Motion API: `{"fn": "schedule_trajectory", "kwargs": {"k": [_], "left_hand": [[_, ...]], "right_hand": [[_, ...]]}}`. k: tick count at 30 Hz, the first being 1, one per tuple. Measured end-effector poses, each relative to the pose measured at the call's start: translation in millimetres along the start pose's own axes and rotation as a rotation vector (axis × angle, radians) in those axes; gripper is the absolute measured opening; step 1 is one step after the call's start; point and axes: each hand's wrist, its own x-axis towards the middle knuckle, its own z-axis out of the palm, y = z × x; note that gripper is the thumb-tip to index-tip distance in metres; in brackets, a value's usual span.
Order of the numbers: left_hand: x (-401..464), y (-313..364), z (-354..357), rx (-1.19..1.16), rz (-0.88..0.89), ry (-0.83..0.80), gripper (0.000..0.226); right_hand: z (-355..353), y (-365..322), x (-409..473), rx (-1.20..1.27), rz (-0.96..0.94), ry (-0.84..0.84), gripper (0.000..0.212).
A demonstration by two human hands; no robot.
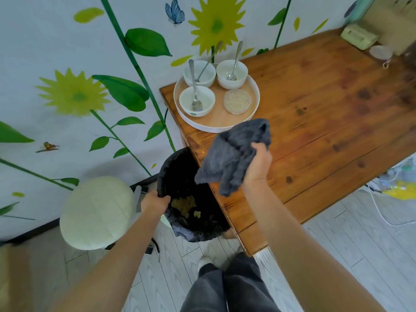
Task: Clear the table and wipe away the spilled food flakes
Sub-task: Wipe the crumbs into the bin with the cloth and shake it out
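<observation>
- The right hand (258, 164) is clenched around a bunched grey cloth (234, 154), holding it in the air above the near edge of the wooden table (326, 104), where the table meets the bin.
- Folds of the cloth hang down from the fist, the lowest corner dangling over the bin's rim and the table edge.
- The left hand (155, 202) grips the near-left rim of a bin lined with a black bag (180, 167), fingers curled over the liner.
- The bin stands on the floor tight against the left side of the table, partly tucked under its edge.
- Yellowish food flakes (183, 204) lie at the bottom of the bag, just beside the left hand.
- A round white tray (216, 128) with a wooden base sits at the far left corner of the table, near the wall.
- On the tray are three white bowls (197, 101), each with a metal spoon (195, 95) in it, and a round pale disc of grain-like food (237, 101) at the tray's near right.
- The table surface around the tray appears bare wood, apart from one tiny pale speck near the left edge by the bin.
- A pale green round stool (96, 212) stands on the floor to the left of the bin.
- At the table's far right corner lie a light green box (358, 37) and a small round translucent item (380, 52), well apart from the tray.
</observation>
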Motion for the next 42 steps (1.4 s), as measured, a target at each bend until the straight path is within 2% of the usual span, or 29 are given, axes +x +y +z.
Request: {"fn": "schedule_trajectory", "kwargs": {"k": [3,8,11,14,17,19,21,23,26,28,29,32,33,34,36,38,40,42], "left_hand": [[1,1,-1,-0.008,-0.013,-0.002,0.024],[3,2,2,0.009,0.001,-0.002,0.005],[3,1,3,0.033,0.015,0.007,0.024],[3,2,3,0.020,0.014,0.012,0.003],[4,1,4,-0.002,-0.004,0.017,0.005],[4,2,5,0.002,-0.011,0.024,0.006],[4,3,6,-0.006,-0.020,0.028,0.007],[4,3,7,-0.019,-0.042,0.028,0.006],[7,2,8,-0.030,-0.056,0.034,0.021],[8,3,9,-0.027,-0.060,0.039,0.016],[8,3,9,-0.020,-0.060,0.044,0.008],[8,3,9,-0.011,-0.051,0.051,0.005],[6,4,9,-0.016,-0.048,0.058,0.005],[7,3,10,-0.018,-0.053,0.064,0.005],[3,5,10,-0.028,-0.048,0.068,0.006],[2,7,8,-0.083,-0.064,0.057,0.013],[5,6,7,-0.102,-0.109,0.024,0.029],[4,5,5,-0.061,-0.118,0.064,0.027]], "right_hand": [[-3,-33,21,0.088,-0.142,-0.001,0.010],[-15,-76,49,0.046,-0.351,0.112,0.019],[-28,-82,74,-0.047,-0.406,0.118,0.023],[-43,-76,106,-0.302,-0.354,0.110,0.018],[-59,-53,135,-0.655,-0.159,-0.016,0.014],[-70,-34,149,-0.901,-0.064,-0.113,0.034],[-72,-19,156,-1.103,-0.102,-0.183,0.055],[-60,-10,159,-1.295,-0.208,-0.278,0.044],[-39,2,157,-1.575,-0.345,-0.413,0.017],[-32,7,156,-1.653,-0.369,-0.471,0.010],[-31,10,152,-1.685,-0.366,-0.506,0.014],[-29,28,116,-1.701,-0.443,-0.690,0.056],[-27,39,98,-1.701,-0.476,-0.775,0.062],[-26,51,79,-1.709,-0.498,-0.874,0.058],[-21,76,40,-1.738,-0.486,-1.039,0.036],[-17,97,13,-1.659,-0.468,-1.124,0.028],[-15,108,2,-1.437,-0.322,-1.109,0.033],[-11,105,-3,-1.267,-0.123,-1.022,0.041]]}}
